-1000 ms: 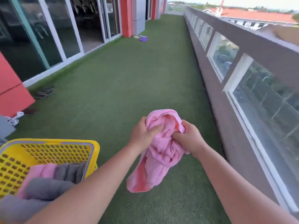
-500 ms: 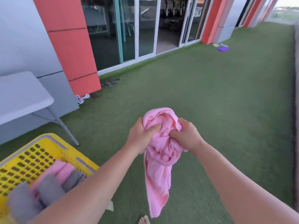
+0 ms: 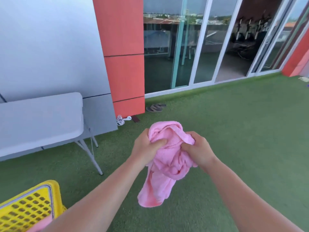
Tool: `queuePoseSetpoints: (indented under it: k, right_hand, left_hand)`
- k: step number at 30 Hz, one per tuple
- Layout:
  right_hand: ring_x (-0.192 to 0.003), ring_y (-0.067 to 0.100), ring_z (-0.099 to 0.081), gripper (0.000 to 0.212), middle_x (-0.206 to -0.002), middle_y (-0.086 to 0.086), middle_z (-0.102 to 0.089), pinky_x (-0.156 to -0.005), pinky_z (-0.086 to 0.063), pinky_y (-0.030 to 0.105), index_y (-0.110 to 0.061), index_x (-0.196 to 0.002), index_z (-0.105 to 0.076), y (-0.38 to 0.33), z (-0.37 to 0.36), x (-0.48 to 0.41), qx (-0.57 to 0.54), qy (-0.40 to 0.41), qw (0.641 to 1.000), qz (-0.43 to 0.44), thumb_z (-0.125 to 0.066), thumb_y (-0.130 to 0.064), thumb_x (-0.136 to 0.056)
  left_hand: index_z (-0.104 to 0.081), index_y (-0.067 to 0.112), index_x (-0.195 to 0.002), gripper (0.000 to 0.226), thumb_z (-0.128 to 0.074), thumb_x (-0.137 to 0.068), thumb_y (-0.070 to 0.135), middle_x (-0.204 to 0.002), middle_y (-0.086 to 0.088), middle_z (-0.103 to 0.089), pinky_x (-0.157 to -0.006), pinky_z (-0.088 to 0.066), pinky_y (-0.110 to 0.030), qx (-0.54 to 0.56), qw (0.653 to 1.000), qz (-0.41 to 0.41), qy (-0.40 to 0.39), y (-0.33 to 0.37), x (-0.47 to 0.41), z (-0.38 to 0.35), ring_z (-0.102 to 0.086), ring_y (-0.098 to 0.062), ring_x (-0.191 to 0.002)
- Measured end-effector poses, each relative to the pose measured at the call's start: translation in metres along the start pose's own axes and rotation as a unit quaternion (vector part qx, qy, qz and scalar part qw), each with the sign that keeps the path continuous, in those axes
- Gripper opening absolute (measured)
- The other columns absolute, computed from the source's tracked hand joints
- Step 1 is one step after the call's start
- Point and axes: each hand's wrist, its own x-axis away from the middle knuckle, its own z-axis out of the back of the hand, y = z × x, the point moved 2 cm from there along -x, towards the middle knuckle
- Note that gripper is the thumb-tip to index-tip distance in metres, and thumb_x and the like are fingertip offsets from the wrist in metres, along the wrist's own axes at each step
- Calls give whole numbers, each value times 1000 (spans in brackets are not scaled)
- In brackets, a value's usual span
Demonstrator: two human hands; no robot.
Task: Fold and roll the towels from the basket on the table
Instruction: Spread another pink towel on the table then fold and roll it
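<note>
Left hand [image 3: 147, 146]: fingers curled, gripping pink towel [image 3: 167, 164] | right hand [image 3: 199, 148]: same grip, towel bunched

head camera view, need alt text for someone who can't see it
The left hand and right hand grip a crumpled pink terry towel in mid-air above green artificial turf. A yellow perforated plastic basket shows at lower left, and a grey folding table stands by the wall beyond it.

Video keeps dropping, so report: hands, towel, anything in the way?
Left hand and right hand both grip crumpled pink terry towel, hanging unfolded. Grey folding table ahead-left; nothing seen blocking it. Yellow perforated plastic basket at lower left.
</note>
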Motion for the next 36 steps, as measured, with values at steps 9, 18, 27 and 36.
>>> queuePoseSetpoints:
  k: [9,18,27,36]
  right_hand:
    - [-82,18,-72,31,-91,-1,-73,-63,-54,31,-20,-103,-67,-49,-50,-223,-59,-121,991,26,-79,-19,-74]
    - [-72,10,-72,22,-84,-1,-75,-54,-51,21,-19,-97,-71,-120,-191,-394,-57,-241,965,90,-77,-14,-76]
    - [-83,20,-73,29,-87,-3,-76,-78,-59,52,-23,-93,-72,-218,-350,-530,-46,-319,935,144,-74,-32,-66]
    - [-79,18,-72,13,-82,-1,-75,-72,-59,38,-21,-89,-72,-335,-539,-632,-94,-441,865,220,-74,-18,-76]
  left_hand:
    - [-67,38,-103,28,-76,-77,36,-96,13,-74,-83,-59,-43,49,970,91,219,1,-141,39,-70,-9,-87]
    - [-70,29,-105,21,-75,-85,27,-94,14,-75,-72,-54,-26,77,936,95,329,-43,-272,153,-70,-2,-81]
    - [-68,32,-100,34,-72,-70,48,-95,10,-74,-83,-57,-45,28,896,103,430,-75,-389,307,-70,-13,-89]
    - [-62,32,-100,25,-74,-80,41,-83,11,-68,-49,-37,-24,-57,810,110,574,-93,-470,467,-54,-6,-53]
